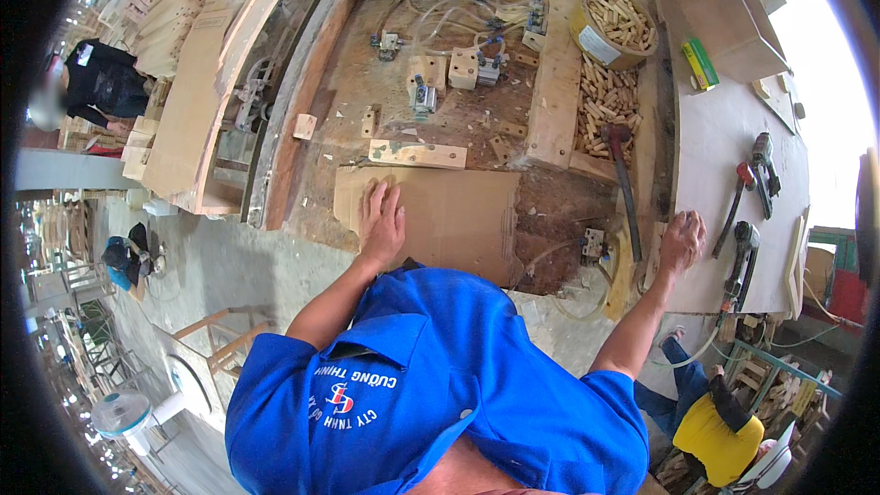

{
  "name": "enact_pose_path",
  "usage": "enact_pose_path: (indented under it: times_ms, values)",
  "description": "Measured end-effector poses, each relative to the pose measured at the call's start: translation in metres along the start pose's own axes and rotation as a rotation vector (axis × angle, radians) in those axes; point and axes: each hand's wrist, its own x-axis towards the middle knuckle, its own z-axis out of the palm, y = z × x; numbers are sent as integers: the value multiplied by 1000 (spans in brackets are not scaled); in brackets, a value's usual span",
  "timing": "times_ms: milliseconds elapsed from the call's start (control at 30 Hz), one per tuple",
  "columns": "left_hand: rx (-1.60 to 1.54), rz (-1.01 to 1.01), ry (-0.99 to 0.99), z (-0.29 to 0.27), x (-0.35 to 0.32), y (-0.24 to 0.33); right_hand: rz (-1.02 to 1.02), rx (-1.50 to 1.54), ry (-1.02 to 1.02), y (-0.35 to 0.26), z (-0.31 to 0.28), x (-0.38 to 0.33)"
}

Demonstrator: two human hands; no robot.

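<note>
My left hand [381,222] lies flat, fingers stretched out, on a brown cardboard sheet [454,211] at the bench's front edge. Just beyond the sheet sits a light wooden strip [417,154] with holes. To the right, my right hand [681,243] is at the near left part of a pale board [733,284]; its fingers are curled, and anything inside them is hidden. A dark-handled hammer [627,188] lies to its left, its head over wooden dowels [607,96]. To its right are a red-headed hammer [731,206] and a nail gun [741,261].
Clamping cylinders [423,99] with clear hoses are fixed on the worktop. A tub [610,46] of dowels, an open cardboard box [729,18] and a second nail gun [764,165] stand or lie right. Other people work at far left and lower right.
</note>
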Motion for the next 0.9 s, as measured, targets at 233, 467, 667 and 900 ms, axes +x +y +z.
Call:
enact_pose_path:
  times_ms: [233, 467, 667, 900]
  values:
    - [5, 1, 4, -2, -1, 0, 26, 16, -12, -2, -1, 0]
    - [-19, 35, 33, 0, 1, -3, 25, -25, -46, -1, -2, 1]
    - [11, 30, 19, 1, 1, -3, 0, -3, 42, -8, -5, -2]
    - [7, 15, 31, 0, -3, -7, -597, 357, -104, -178, 8, -54]
